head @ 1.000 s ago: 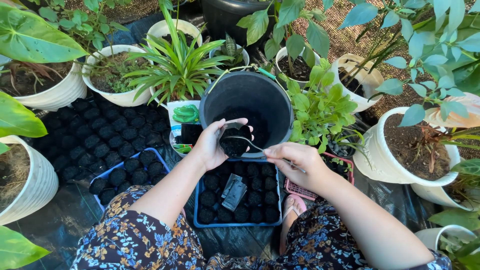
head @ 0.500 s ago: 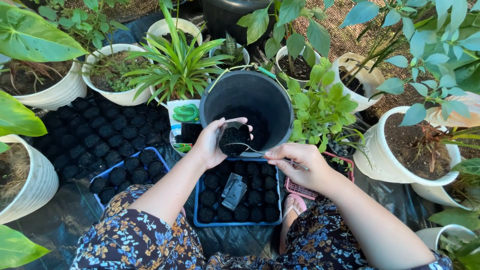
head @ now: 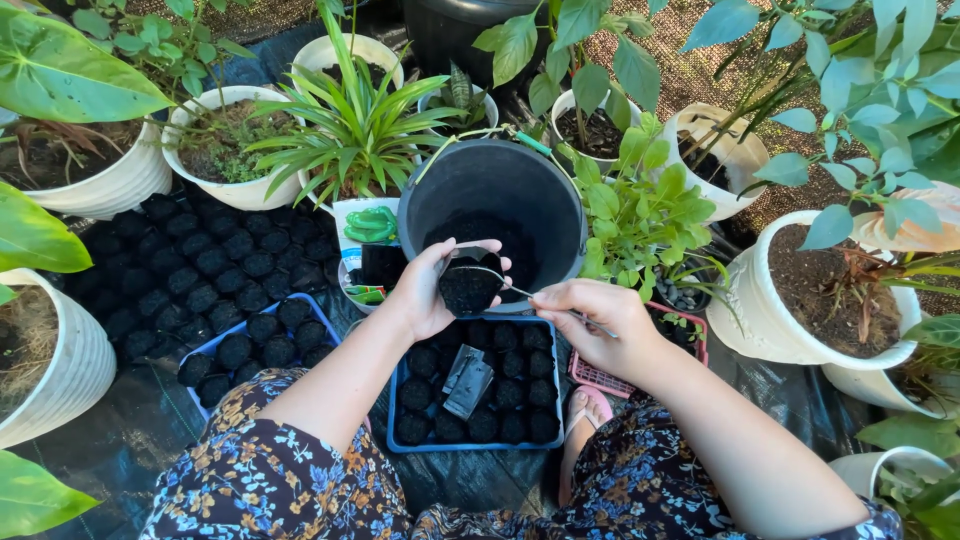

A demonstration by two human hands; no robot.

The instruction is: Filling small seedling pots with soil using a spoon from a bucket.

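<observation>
Potted plants ring a black ground sheet; soil bag filling over black bucket [head: 495,215].
Left hand [head: 425,290] cups small black grow bag [head: 470,283]; right hand [head: 590,315] pinches spoon [head: 500,282]. Risk: tilted bag may spill soil onto blue tray [head: 475,385].

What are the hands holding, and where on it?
Left hand cups a small black soil-filled bag by its side. Right hand pinches a thin metal spoon by its handle end.

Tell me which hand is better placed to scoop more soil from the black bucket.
Right, probably. The right hand already holds the spoon, its bowl at the bucket rim. The left hand is busy cupping the small soil-filled bag.
</observation>
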